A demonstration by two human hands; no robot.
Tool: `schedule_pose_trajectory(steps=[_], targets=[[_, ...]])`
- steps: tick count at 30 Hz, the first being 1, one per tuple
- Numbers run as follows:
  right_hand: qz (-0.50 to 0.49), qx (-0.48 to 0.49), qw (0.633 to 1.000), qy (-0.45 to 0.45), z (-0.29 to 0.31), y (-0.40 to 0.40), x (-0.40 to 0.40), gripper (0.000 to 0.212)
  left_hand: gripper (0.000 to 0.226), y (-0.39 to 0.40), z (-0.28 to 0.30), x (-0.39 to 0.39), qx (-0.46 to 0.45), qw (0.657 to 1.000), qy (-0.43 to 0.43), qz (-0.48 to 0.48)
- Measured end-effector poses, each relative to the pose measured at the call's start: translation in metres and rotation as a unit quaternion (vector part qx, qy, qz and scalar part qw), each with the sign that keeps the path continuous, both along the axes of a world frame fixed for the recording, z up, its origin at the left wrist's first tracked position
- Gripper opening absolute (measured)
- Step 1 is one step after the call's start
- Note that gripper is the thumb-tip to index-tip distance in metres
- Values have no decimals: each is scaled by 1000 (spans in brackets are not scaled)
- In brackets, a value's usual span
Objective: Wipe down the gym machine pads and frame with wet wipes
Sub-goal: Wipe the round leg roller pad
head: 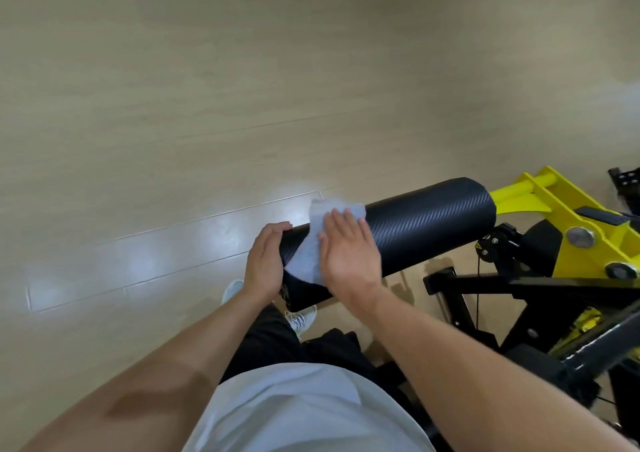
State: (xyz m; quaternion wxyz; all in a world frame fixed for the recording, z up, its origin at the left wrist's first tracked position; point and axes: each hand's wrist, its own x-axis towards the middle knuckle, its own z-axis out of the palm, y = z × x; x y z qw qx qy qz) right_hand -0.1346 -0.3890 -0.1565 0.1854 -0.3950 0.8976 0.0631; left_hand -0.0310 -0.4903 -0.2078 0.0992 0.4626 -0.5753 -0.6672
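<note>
A black roller pad (426, 223) with a woven texture lies across the middle of the view, fixed at its right end to a yellow frame (568, 209). A pale wet wipe (311, 243) is draped over the pad's left part. My right hand (346, 254) presses flat on the wipe with straight fingers. My left hand (265, 261) cups the pad's left end, fingers curled over its edge.
Black steel bars (519, 285) and a cable of the machine fill the lower right. Light wood floor (207, 105) spreads to the left and beyond the pad. My shoes (301, 316) stand just under the pad's left end.
</note>
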Motion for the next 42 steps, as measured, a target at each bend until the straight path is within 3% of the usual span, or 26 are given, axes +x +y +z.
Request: schedule_pose_trajectory(steps=[2, 5, 8, 10, 12, 13, 15, 17, 19, 21, 23, 25, 27, 29, 31, 33, 36, 40, 42], targets=[[5, 43, 998, 54, 2, 11, -37, 55, 34, -3, 4, -2, 34, 999, -5, 1], [-26, 29, 998, 53, 6, 32, -79, 53, 31, 0, 6, -9, 30, 999, -28, -4], [82, -8, 995, 56, 10, 22, -26, 48, 40, 5, 3, -15, 20, 997, -55, 43], [143, -71, 987, 18, 5, 10, 26, 50, 54, 4, 1, -19, 59, 991, -88, 83], [155, -118, 980, -24, 1, 10, 45, 50, 61, 0, -2, -20, 90, 985, -108, 97], [156, -121, 980, -22, 3, 13, 38, 50, 54, -1, -3, -21, 84, 987, -104, 93], [103, -84, 991, 15, 8, 26, -4, 48, 41, -4, -1, -24, 55, 991, -101, 68], [-17, -52, 996, 73, 7, 53, -65, 48, 43, -7, -5, -26, 42, 992, -108, 48], [-98, -13, 992, 78, 10, 76, -117, 61, 45, -8, -7, -27, 63, 990, -116, 54], [-117, -18, 991, 57, 12, 71, -120, 58, 47, -11, -11, -29, 85, 986, -130, 66], [-121, -81, 989, 25, 13, 47, -79, 41, 48, -12, -13, -31, 98, 983, -136, 75], [-20, -118, 993, -12, 10, 21, -22, 30, 47, -13, -11, -33, 108, 981, -139, 86], [110, -137, 983, -59, 2, 15, 24, 37, 44, -16, -14, -35, 117, 979, -137, 96], [151, -169, 972, -68, 3, 20, 16, 43, 43, -18, -11, -37, 126, 977, -146, 91], [108, -146, 983, -31, 6, 34, -26, 35, 46, -22, -11, -37, 149, 973, -154, 87], [-43, -118, 992, 26, 11, 60, -92, 26, 52, -26, -14, -37, 178, 967, -166, 71], [-193, -73, 977, 47, 19, 102, -169, 39, 53, -31, -20, -39, 195, 965, -160, 65], [-189, -106, 975, 43, 17, 59, -103, 29, 51, -36, -18, -42, 225, 957, -161, 89], [-75, -133, 988, -12, 11, 25, -32, 25, 48, -38, -18, -42, 251, 947, -165, 111]])
